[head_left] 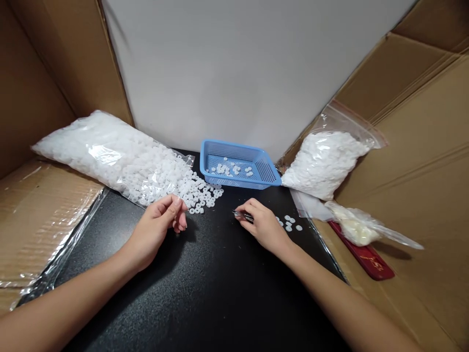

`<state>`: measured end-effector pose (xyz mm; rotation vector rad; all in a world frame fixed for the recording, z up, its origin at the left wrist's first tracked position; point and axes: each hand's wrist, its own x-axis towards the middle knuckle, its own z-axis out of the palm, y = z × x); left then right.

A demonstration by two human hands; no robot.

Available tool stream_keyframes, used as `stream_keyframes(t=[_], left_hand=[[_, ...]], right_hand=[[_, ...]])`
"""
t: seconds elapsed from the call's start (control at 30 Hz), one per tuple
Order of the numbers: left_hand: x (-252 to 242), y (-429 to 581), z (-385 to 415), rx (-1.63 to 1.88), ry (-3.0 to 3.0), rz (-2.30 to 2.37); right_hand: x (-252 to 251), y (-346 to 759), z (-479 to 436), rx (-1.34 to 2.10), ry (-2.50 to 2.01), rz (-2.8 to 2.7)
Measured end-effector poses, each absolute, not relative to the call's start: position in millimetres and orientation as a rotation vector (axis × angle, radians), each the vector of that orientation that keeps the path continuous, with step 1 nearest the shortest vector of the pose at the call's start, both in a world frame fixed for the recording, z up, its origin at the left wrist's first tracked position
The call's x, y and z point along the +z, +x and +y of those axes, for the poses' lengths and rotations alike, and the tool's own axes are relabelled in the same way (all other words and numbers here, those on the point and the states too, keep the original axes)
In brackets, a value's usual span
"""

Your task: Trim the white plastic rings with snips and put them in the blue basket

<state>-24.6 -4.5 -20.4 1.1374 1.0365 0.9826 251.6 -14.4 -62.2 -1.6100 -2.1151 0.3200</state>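
My left hand [161, 220] is closed in a pinch just in front of a spilled pile of small white plastic rings [201, 196]; whatever its fingertips may hold is too small to make out. The pile runs out of the open end of a large clear bag [106, 151] full of such rings. To the right, my right hand [262, 222] is closed around metal tweezers [242, 215], their tips pointing left toward the left hand. Several small white discs [289, 221] lie on the black tabletop [205, 293] behind the right hand, partly hidden by it.
A blue perforated basket [269, 168] with several white pieces inside stands at the back, near a white wall. On the right are a zip bag of white pieces [322, 161], a smaller bag of pale yellowish contents [357, 227] and a red case [373, 264]. Cardboard [421, 146] flanks the table.
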Motion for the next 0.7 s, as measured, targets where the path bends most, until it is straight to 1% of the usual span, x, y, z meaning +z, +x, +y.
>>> stream_keyframes(t=[0.17,0.3,0.47,0.7], left_hand=[[-20,-25,-4,0.974,1.170,1.044],[-26,-26,-3,0.918,1.202,1.046],[-32,-23,-5,0.691,1.375,1.008],[-27,-24,-19,0.486,1.872,0.839]], right_hand=[[-66,302,-24,0.139,-1.834,-1.980],[-65,320,-29,0.092,-1.849,-1.971],[-67,283,-10,0.187,-1.654,-2.073],[-88,219,38,0.262,-1.438,-2.151]])
